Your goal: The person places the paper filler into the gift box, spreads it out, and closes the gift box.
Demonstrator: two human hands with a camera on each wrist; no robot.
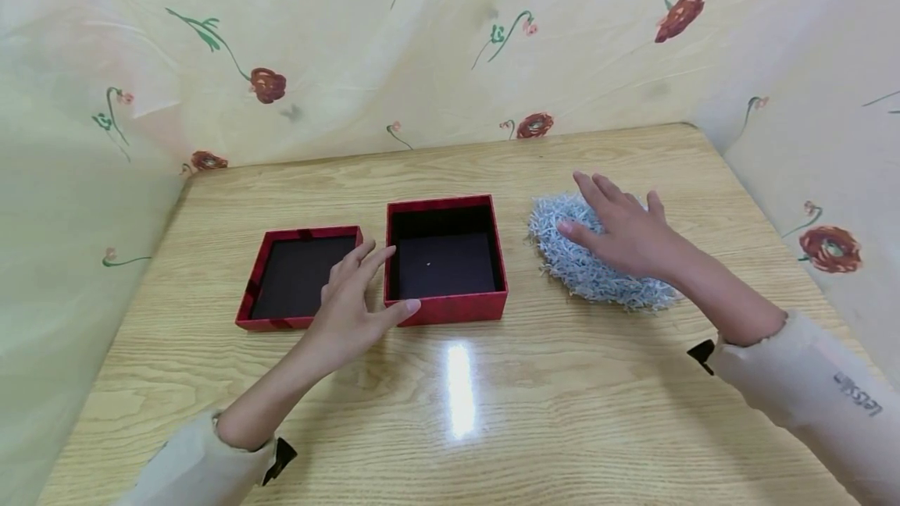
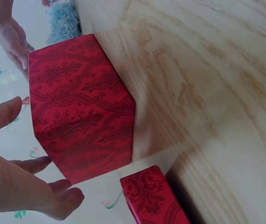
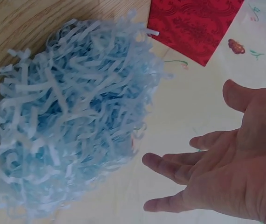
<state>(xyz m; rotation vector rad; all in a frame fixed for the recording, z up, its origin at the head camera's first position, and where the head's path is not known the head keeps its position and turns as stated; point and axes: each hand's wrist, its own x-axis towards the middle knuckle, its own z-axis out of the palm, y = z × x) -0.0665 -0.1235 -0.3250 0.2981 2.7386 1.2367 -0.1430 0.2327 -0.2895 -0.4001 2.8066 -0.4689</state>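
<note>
A red patterned box [image 1: 450, 309] with a black inside stands upright in the middle of the table, its top uncovered. My left hand [image 1: 351, 311] hovers at the box's left front corner, fingers spread and holding nothing. To the right lies a heap of pale blue shredded paper [image 1: 576, 268]. Over that heap my right hand [image 1: 629, 236] is held with spread fingers; in the right wrist view a gap shows between the fingers and the paper shreds [image 3: 72, 107]. Left of the box, a red lid [image 1: 253, 291] lies with its black inner side up, partly behind the left hand.
The wooden table [image 1: 548, 404] carries all these things. A cream cloth with printed flowers [image 1: 330, 45] hangs behind it and along both sides. A small white speck [image 1: 429, 264] lies on the box's black floor.
</note>
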